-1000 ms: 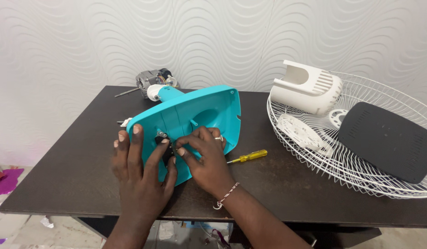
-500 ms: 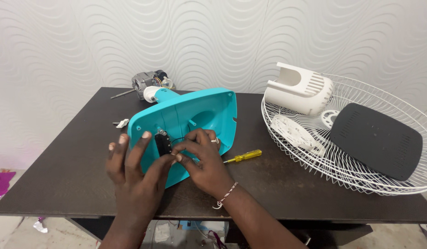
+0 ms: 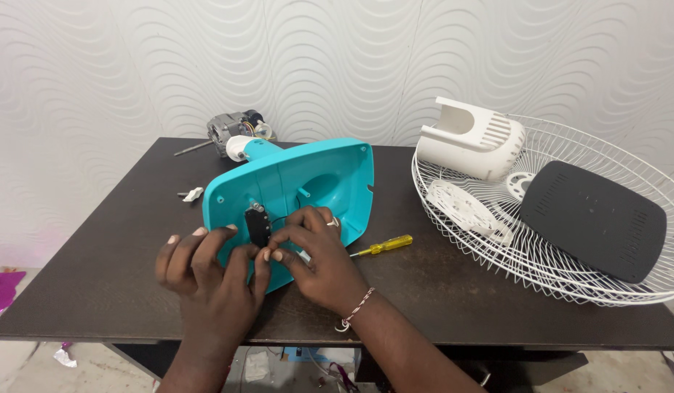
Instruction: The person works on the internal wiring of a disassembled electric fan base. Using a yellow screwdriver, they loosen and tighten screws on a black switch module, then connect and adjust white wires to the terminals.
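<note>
While both hands pinch a small black switch block (image 3: 258, 225) inside the upturned turquoise plastic fan base (image 3: 300, 185) near the dark wooden table's (image 3: 97, 269) front edge, left hand (image 3: 206, 266) braces, right hand (image 3: 315, 255) fingertips closed on it; best seated squarely, without pinched wires.

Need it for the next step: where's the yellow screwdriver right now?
In the head view, the yellow screwdriver lies on the dark table, just right of the right hand, between the teal fan base and the white wire grille.
</note>
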